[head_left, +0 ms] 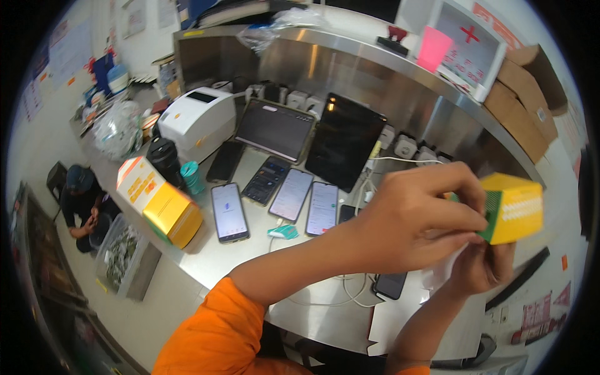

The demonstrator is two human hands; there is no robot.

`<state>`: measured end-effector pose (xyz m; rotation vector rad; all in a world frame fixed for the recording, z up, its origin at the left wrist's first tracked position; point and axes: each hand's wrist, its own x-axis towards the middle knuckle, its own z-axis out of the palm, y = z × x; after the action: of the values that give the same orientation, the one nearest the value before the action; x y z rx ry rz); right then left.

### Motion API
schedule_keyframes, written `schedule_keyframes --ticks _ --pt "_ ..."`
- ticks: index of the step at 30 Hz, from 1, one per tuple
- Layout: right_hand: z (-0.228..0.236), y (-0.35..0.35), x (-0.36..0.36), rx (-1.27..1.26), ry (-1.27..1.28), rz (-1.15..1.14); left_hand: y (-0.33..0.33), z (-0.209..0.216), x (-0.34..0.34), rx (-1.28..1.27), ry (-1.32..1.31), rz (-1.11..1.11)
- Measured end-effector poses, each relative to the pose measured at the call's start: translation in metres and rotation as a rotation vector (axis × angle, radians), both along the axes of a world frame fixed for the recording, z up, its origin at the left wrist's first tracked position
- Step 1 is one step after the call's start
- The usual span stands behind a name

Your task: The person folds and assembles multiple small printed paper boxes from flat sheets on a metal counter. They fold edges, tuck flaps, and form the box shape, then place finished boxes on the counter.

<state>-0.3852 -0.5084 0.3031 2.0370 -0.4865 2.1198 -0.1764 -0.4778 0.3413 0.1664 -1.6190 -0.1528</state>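
While the right hand [480,270] grips a yellow box [519,211] from below, left hand [420,211] — nearly closed — pinching its green end

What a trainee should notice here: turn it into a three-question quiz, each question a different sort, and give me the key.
1. Which thing are the left hand and right hand handling?
A. a phone
B. a yellow-and-green box
C. a tablet

2. True or false: in the picture, the left hand is lower than the right hand.

3. Fill in: the other yellow carton stands to the ____ of the lit phones.

Key: 1. B; 2. False; 3. left
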Motion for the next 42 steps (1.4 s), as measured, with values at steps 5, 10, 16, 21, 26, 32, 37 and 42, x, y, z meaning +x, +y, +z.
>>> schedule_keyframes --ticks 5,10,16,21,26,32,37,42 --pt "0.015 0.016 0.015 0.008 0.062 0.088 0.003 -0.001 0.002 -0.042 -0.047 0.294" --pt "0.021 0.018 0.023 -0.023 0.080 0.090 0.007 0.000 0.001 -0.005 -0.054 0.297" --pt "0.025 0.019 0.021 0.044 0.056 0.149 0.011 0.001 -0.004 -0.001 -0.091 0.367" --pt "0.015 0.008 0.018 0.116 -0.017 0.259 0.016 0.010 0.000 0.067 -0.147 0.316" --pt "0.015 0.004 0.016 0.113 -0.030 0.369 0.009 0.007 0.008 0.148 -0.075 0.066" --pt "0.011 0.006 0.021 0.141 -0.089 0.442 0.007 0.002 0.006 0.306 -0.084 -0.128" --pt "0.016 0.010 0.025 0.185 -0.060 0.521 0.001 0.001 0.002 0.184 -0.005 -0.093" --pt "0.001 0.021 0.036 0.515 -0.300 0.767 -0.002 -0.009 -0.012 0.158 0.075 -0.120"
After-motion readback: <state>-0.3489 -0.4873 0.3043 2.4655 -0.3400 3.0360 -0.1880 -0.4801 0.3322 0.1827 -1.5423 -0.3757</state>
